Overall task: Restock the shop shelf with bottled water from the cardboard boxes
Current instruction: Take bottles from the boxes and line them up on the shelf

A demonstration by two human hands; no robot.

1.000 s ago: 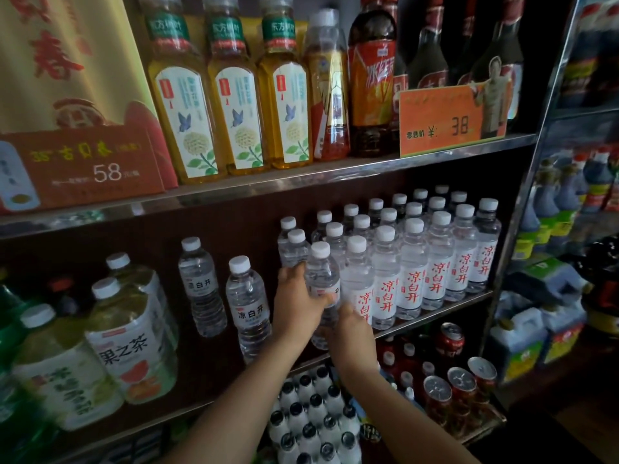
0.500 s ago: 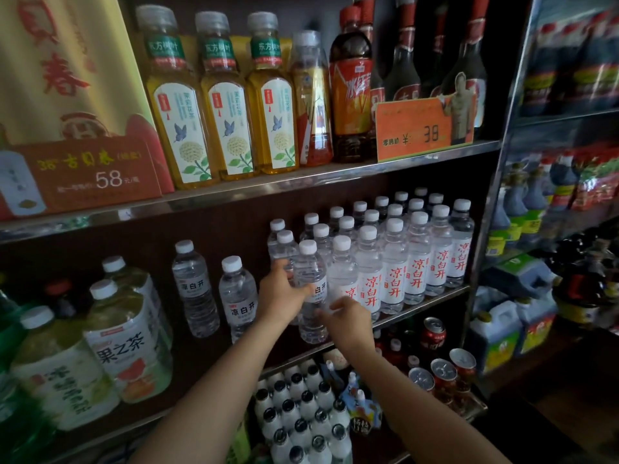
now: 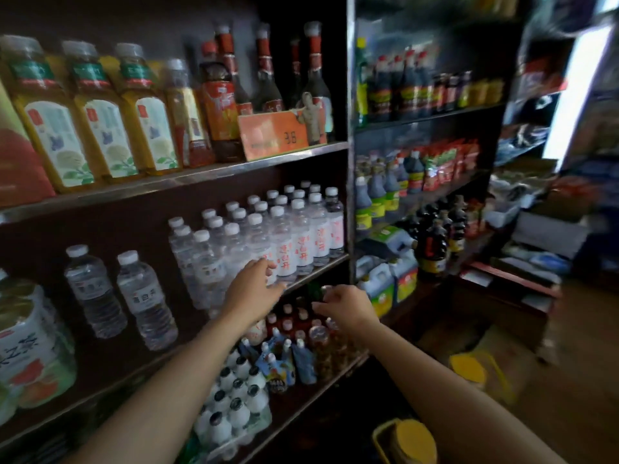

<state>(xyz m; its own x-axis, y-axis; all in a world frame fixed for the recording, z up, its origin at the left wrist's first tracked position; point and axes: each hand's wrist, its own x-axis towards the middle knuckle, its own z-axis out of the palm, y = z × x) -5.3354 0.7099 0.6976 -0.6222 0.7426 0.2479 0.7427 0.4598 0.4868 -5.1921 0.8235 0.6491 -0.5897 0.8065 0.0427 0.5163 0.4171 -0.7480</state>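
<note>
Standing untouched at the far left of the middle shelf [image 3: 331, 262]: big tea bottles [image 3: 30, 346], then two lone water bottles [image 3: 93, 293], each with bare space beside it. Filling the right end of that shelf: the packed block of water bottles [image 3: 284, 229], white caps in rows, running up to the metal upright [image 3: 350, 195]. Now standing at the block's front left corner, upright and free of both hands: the placed bottle [image 3: 207, 262], the one being steadied half a second ago. Letting go and pulling back from it: the left hand [image 3: 251, 293], fingers spread and relaxed, tips just in front of the front-row labels, gripping nothing; touching the plastic or just clear of it, impossible to tell through the blur. Dropping away below the shelf edge, in front of the small bottles on the lower shelf [image 3: 288, 324]: the right hand [image 3: 345, 308], fingers loosely curled, nothing visibly held. Swinging rightward too: the whole view, bringing in the neighbouring rack of sauces [image 3: 402, 85] and, low on the floor at the right, a blurred brown shape [image 3: 469, 343] looking like an open cardboard box. Judging from all this: one placement finishing, hands emptying for the next fetch, most likely turning toward the boxes. Remaining open for stock: the gap between the block and the two lone bottles, so restocking looking well under way but not done.
</note>
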